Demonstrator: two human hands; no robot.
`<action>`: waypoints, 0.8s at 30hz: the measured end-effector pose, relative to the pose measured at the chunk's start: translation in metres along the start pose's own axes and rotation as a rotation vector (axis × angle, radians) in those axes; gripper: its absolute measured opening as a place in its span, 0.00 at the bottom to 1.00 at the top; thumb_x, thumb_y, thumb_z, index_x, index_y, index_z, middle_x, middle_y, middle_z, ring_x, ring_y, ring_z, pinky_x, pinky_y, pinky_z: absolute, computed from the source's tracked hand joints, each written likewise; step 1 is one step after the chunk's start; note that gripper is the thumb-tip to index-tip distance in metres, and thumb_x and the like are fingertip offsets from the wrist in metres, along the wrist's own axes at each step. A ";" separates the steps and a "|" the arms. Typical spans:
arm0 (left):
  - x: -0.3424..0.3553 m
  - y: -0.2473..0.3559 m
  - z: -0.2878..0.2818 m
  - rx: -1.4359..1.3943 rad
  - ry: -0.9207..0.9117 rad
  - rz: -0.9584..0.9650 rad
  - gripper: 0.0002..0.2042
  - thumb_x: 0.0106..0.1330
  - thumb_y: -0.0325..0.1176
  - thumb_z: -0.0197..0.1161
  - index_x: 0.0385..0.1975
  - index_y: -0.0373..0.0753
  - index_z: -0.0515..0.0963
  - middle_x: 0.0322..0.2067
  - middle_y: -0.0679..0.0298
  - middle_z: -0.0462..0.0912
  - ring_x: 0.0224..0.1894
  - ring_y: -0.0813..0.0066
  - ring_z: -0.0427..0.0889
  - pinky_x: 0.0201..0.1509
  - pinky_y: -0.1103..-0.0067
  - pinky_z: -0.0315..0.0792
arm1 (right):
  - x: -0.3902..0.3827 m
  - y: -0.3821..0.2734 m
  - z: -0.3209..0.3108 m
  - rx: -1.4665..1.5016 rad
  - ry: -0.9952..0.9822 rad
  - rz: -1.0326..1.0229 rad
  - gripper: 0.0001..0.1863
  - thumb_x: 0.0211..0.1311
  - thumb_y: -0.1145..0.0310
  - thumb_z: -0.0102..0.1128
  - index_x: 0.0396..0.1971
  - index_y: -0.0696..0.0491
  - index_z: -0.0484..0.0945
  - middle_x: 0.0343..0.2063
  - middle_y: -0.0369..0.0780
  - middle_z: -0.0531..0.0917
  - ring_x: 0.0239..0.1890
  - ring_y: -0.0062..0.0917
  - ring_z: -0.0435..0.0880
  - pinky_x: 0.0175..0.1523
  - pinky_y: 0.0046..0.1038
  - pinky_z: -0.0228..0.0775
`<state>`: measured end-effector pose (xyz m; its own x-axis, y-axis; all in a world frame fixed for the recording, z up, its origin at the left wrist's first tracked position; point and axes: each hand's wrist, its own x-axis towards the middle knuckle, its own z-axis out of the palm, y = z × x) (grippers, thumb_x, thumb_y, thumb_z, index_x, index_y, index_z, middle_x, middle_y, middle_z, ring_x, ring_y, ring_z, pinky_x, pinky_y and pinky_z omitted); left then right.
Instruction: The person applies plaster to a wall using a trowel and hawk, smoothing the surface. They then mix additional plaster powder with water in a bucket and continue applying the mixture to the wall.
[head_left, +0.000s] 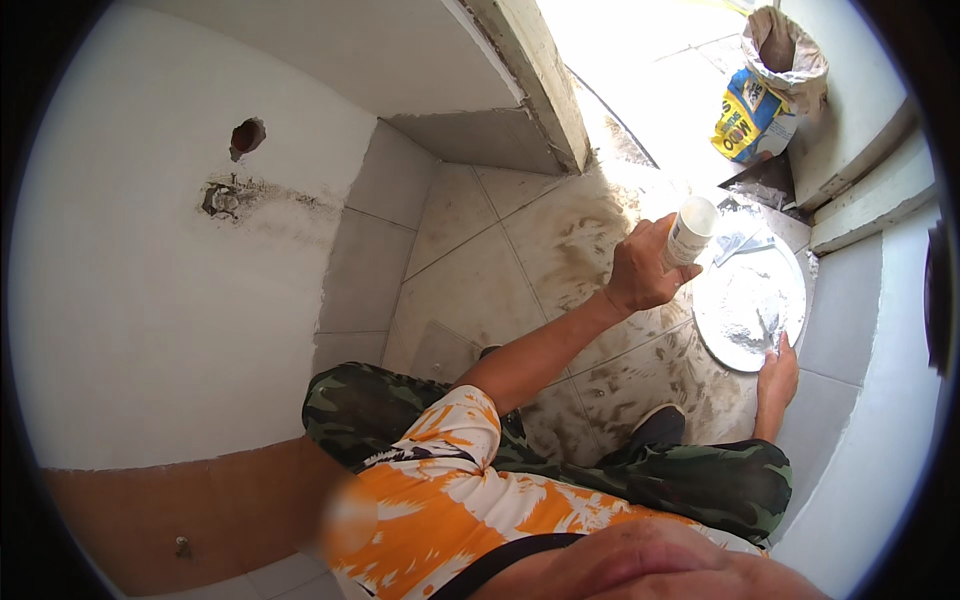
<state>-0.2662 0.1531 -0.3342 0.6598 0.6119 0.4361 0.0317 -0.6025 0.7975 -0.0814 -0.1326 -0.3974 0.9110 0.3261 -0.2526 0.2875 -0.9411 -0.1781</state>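
Note:
My left hand (pixel 645 265) is wrapped round a white plastic cup (pixel 692 228) with printing on its side. The cup is tilted, its open mouth facing up and away, at the left edge of a round white basin (pixel 712 335). White powder (pixel 745 298) lies heaped in the basin. At its near right rim, my right hand (pixel 778 380) is closed on a small grey tool (pixel 771 322) dipping into the powder; its exact kind is hard to make out. A flat, pale piece like a scraper blade (pixel 738 236) rests at the basin's far side, washed out by glare.
Beyond the basin, an open paper sack (pixel 785 65) in yellow, blue and white stands by the doorway. Dirt smears mark the tiled floor (pixel 470 235). A white wall (pixel 150 300) with two rough holes rises at left; a tiled wall (pixel 835 310) closes in at right.

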 end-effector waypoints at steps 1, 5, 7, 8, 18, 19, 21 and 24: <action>0.000 -0.003 -0.005 0.013 0.008 -0.015 0.32 0.52 0.40 0.77 0.56 0.33 0.75 0.37 0.51 0.84 0.40 0.51 0.82 0.44 0.62 0.78 | -0.001 -0.003 -0.002 0.004 0.005 -0.012 0.27 0.67 0.70 0.59 0.67 0.47 0.72 0.53 0.46 0.82 0.54 0.43 0.82 0.57 0.41 0.73; -0.004 -0.020 -0.017 0.032 0.118 -0.034 0.27 0.53 0.42 0.78 0.50 0.36 0.76 0.34 0.52 0.83 0.37 0.52 0.83 0.41 0.62 0.77 | -0.004 -0.010 -0.015 0.018 0.004 -0.037 0.27 0.66 0.70 0.59 0.66 0.48 0.73 0.54 0.47 0.82 0.55 0.43 0.82 0.57 0.41 0.73; -0.007 -0.029 -0.022 -0.004 0.091 -0.148 0.25 0.53 0.43 0.78 0.45 0.37 0.76 0.32 0.54 0.82 0.34 0.54 0.83 0.40 0.63 0.76 | -0.006 -0.007 -0.028 0.068 0.058 -0.066 0.27 0.65 0.70 0.60 0.65 0.48 0.74 0.54 0.47 0.82 0.54 0.43 0.82 0.58 0.40 0.73; -0.009 -0.034 -0.023 -0.010 0.104 -0.171 0.24 0.53 0.41 0.79 0.45 0.37 0.77 0.34 0.55 0.84 0.36 0.56 0.84 0.42 0.65 0.77 | -0.006 -0.006 -0.034 0.063 0.113 -0.046 0.26 0.64 0.68 0.60 0.63 0.48 0.76 0.54 0.47 0.82 0.54 0.44 0.81 0.57 0.40 0.74; -0.011 -0.040 -0.030 -0.230 0.057 -0.186 0.31 0.62 0.30 0.75 0.61 0.28 0.65 0.51 0.53 0.78 0.53 0.65 0.81 0.60 0.72 0.76 | 0.029 -0.005 -0.052 0.020 0.186 -0.047 0.19 0.66 0.68 0.58 0.56 0.47 0.82 0.44 0.45 0.86 0.46 0.42 0.86 0.52 0.42 0.76; -0.011 -0.040 -0.030 -0.214 0.048 -0.195 0.31 0.62 0.30 0.75 0.61 0.28 0.65 0.51 0.53 0.78 0.53 0.65 0.80 0.60 0.72 0.75 | 0.034 -0.007 -0.048 -0.001 0.156 -0.044 0.18 0.65 0.68 0.58 0.55 0.47 0.83 0.43 0.45 0.87 0.45 0.42 0.86 0.51 0.42 0.76; -0.012 -0.041 -0.031 -0.195 0.037 -0.205 0.31 0.62 0.30 0.75 0.61 0.28 0.65 0.51 0.53 0.78 0.53 0.65 0.80 0.60 0.72 0.75 | 0.039 -0.008 -0.043 -0.040 0.121 -0.068 0.18 0.65 0.69 0.59 0.54 0.47 0.84 0.39 0.45 0.87 0.43 0.42 0.86 0.49 0.42 0.77; -0.014 -0.042 -0.031 -0.209 0.049 -0.205 0.31 0.63 0.31 0.75 0.61 0.27 0.65 0.51 0.53 0.78 0.53 0.66 0.81 0.59 0.72 0.76 | 0.037 -0.002 -0.037 -0.086 0.093 -0.101 0.19 0.65 0.70 0.59 0.55 0.43 0.84 0.39 0.43 0.87 0.42 0.39 0.86 0.49 0.41 0.77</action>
<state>-0.3000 0.1856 -0.3606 0.6182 0.7372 0.2725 0.0024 -0.3484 0.9373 -0.0375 -0.1222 -0.3714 0.8984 0.4134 -0.1479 0.3997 -0.9095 -0.1146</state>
